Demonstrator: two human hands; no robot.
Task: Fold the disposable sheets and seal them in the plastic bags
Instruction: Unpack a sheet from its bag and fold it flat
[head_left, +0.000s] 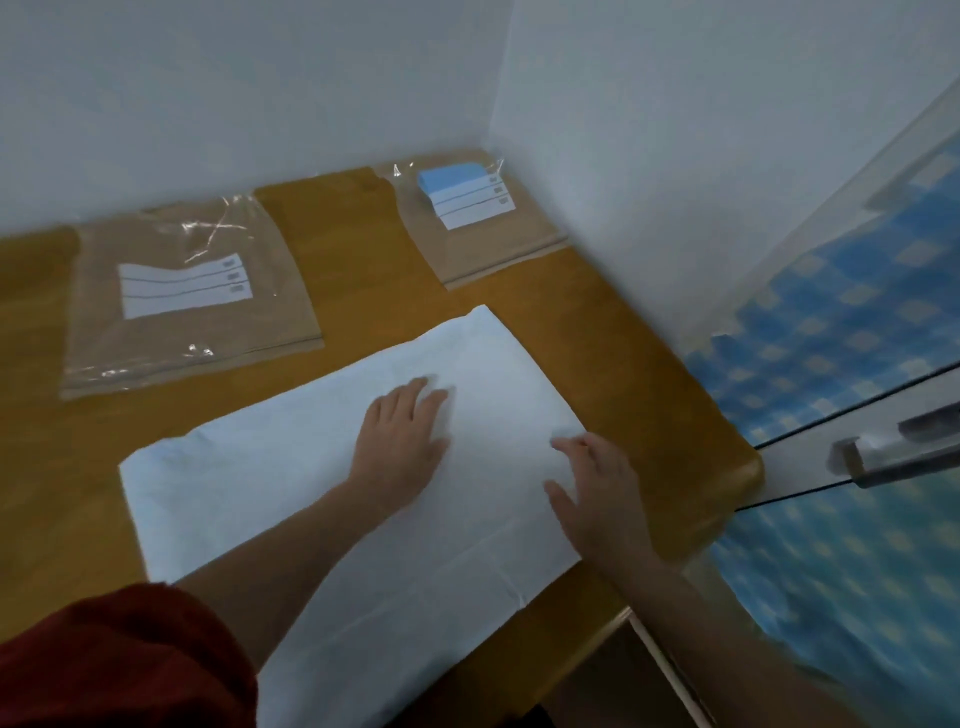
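Sheet (260, 478) lies flat on table (353, 244); its near end hangs off the edge and is cut off by the frame. Left hand (402, 447) presses its middle, fingers straight. Right hand (602, 499) is at its right edge, fingers spread; blurred, so contact is unclear. Left bag (104, 312) and right bag (478, 249) lie behind, apart. Blue item (447, 174) at right bag is half hidden by the label.

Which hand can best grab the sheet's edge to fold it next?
Probably the right hand: it is at the disposable sheet's right edge, fingers open, while the left hand lies flat on the sheet's middle, pressing it down.
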